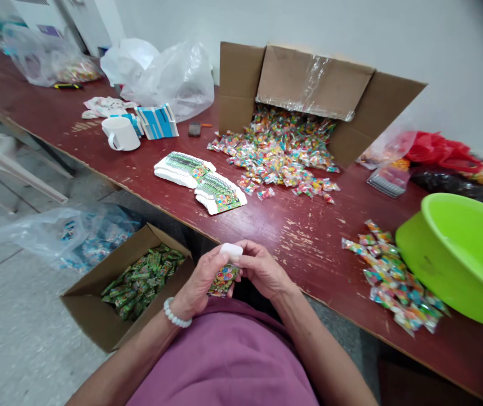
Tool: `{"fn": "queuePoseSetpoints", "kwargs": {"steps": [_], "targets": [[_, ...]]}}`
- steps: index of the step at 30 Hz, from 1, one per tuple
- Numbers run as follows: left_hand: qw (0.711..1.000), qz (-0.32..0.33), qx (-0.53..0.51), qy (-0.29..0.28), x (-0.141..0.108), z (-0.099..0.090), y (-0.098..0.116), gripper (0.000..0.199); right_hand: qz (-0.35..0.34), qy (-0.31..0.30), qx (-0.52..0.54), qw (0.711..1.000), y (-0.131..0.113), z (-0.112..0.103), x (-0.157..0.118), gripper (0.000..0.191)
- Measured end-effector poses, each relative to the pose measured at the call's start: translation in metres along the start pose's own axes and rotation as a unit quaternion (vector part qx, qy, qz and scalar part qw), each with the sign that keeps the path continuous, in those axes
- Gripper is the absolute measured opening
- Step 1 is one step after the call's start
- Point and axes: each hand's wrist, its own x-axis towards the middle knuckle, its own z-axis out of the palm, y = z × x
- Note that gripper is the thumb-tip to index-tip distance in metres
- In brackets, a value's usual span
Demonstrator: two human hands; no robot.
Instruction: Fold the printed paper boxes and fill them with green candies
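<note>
In front of my body, at the table's edge, my left hand [209, 274] is closed around a small green printed candy box [224, 279] with a white flap at its top. My right hand [262, 269] pinches the white flap from the other side, with fingertips against the box. Beyond my hands, two fanned stacks of flat green-and-white boxes [220, 194] lie on the table. A heap of small wrapped candies [283, 149] spills from a cardboard carton [315, 79] lying on its side. The inside of the box I hold is hidden.
Below left, an open carton [91, 316] holds green packets [143, 282], beside a clear bag [93, 237] of blue packets. A green basin [448, 254] and loose candies [397, 282] are at right. A white mug [123, 134] and plastic bags [182, 79] stand farther back.
</note>
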Motion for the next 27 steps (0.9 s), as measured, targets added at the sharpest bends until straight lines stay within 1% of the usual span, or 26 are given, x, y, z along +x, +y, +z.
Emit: {"fn": "queuePoseSetpoints", "kwargs": {"steps": [1,2,3,4,5,6,7,8,9,10,12,14,15,17,19,21,23,25,27], "targets": [[1.000,-0.010,-0.011,0.000,0.000,0.000,0.001,0.041,-0.037,0.013,-0.027,0.999,0.000,0.001,0.001,0.025],[0.999,-0.028,-0.032,-0.002,0.001,-0.001,0.003,0.042,-0.092,0.032,-0.072,0.993,-0.001,0.002,0.001,0.020],[0.997,-0.051,-0.059,-0.006,0.001,-0.002,0.005,0.043,-0.158,0.052,-0.132,0.977,-0.002,0.003,0.000,0.015],[0.993,-0.075,-0.087,-0.011,0.001,-0.003,0.006,0.045,-0.222,0.064,-0.198,0.953,-0.004,0.003,-0.001,0.011],[0.989,-0.095,-0.111,-0.016,0.001,-0.004,0.008,0.046,-0.274,0.063,-0.261,0.924,-0.005,0.003,-0.004,0.008],[0.986,-0.108,-0.127,-0.019,0.001,-0.005,0.008,0.044,-0.308,0.049,-0.314,0.897,-0.007,0.002,-0.006,0.007],[0.984,-0.116,-0.133,-0.020,0.001,-0.006,0.009,0.041,-0.326,0.029,-0.351,0.877,-0.008,0.001,-0.008,0.008],[0.984,-0.117,-0.133,-0.019,0.001,-0.006,0.009,0.036,-0.329,0.009,-0.375,0.867,-0.009,0.000,-0.010,0.010],[0.985,-0.113,-0.126,-0.015,0.002,-0.006,0.008,0.031,-0.318,-0.003,-0.385,0.866,-0.009,-0.001,-0.011,0.012],[0.988,-0.103,-0.111,-0.007,0.001,-0.006,0.007,0.027,-0.294,-0.006,-0.382,0.876,-0.008,-0.003,-0.011,0.013],[0.995,-0.069,-0.066,0.009,0.001,-0.005,0.005,0.024,-0.218,0.002,-0.339,0.915,-0.005,-0.005,-0.009,0.014],[0.999,-0.034,-0.018,0.019,0.000,-0.004,0.003,0.032,-0.144,0.003,-0.268,0.953,-0.003,-0.005,-0.005,0.020],[0.999,-0.027,-0.002,0.019,0.000,-0.005,0.002,0.040,-0.121,-0.003,-0.236,0.964,-0.003,-0.004,-0.003,0.023],[0.999,-0.037,0.008,0.008,0.000,-0.007,0.000,0.057,-0.100,-0.026,-0.188,0.977,-0.004,-0.003,0.000,0.026],[0.998,-0.056,0.013,-0.004,0.000,-0.009,-0.002,0.067,-0.086,-0.051,-0.152,0.983,-0.007,-0.002,0.001,0.028],[0.997,-0.066,0.034,-0.006,0.001,-0.011,-0.002,0.069,-0.084,-0.059,-0.141,0.985,-0.009,-0.002,0.001,0.028],[0.997,-0.070,0.045,0.006,0.002,-0.012,-0.001,0.065,-0.112,-0.048,-0.180,0.976,-0.010,-0.002,-0.002,0.024],[0.996,-0.083,0.009,0.012,0.004,-0.012,0.001,0.057,-0.162,-0.043,-0.246,0.955,-0.009,-0.003,-0.004,0.018],[0.992,-0.106,-0.060,0.005,0.007,-0.013,0.003,0.050,-0.219,-0.044,-0.306,0.926,-0.005,-0.001,-0.007,0.013]]}}
